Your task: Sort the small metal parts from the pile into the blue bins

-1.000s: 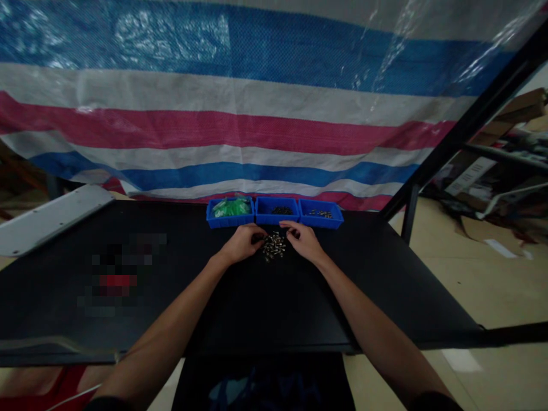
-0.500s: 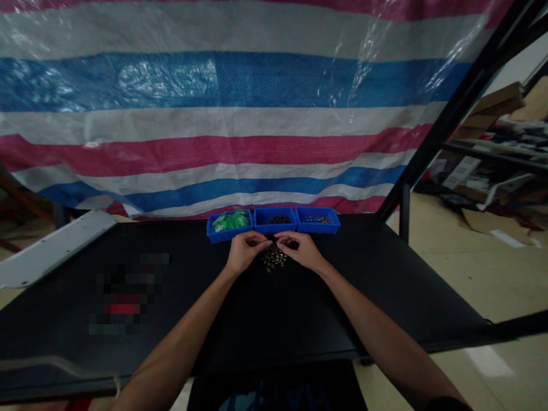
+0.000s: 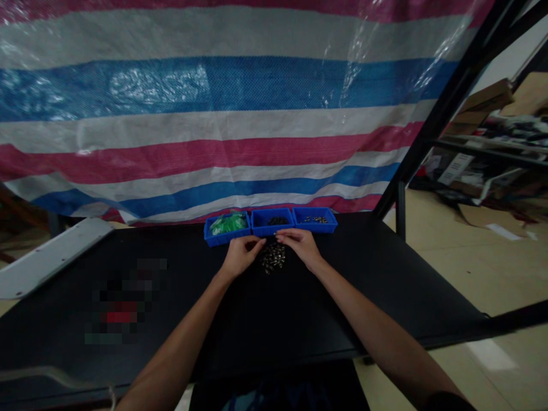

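Observation:
Between my hands a pile of small brassy metal parts (image 3: pixel 273 258) lies on the black table. My left hand (image 3: pixel 240 255), at the pile's left, has thumb and fingers pinched together; what they hold is too small to name. At the pile's upper right, my right hand (image 3: pixel 301 245) is also pinched, its fingertips near the middle bin. Behind the hands stand three blue bins: the left one (image 3: pixel 229 239) holds green plastic packets, the middle one (image 3: pixel 272 231) small dark parts, the right one (image 3: pixel 317 228) some small metal parts.
The black table (image 3: pixel 299 319) stretches to both sides. On it at the left is a blurred-out patch with red in it. A white panel (image 3: pixel 55 254) lies at the far left. A striped sheet (image 3: pixel 231 125) hangs behind; a black metal frame (image 3: pixel 400 211) stands at the right.
My fingertips have moved slightly apart, and my right hand's fingers are straighter and closer together. The whole view has shifted a little.

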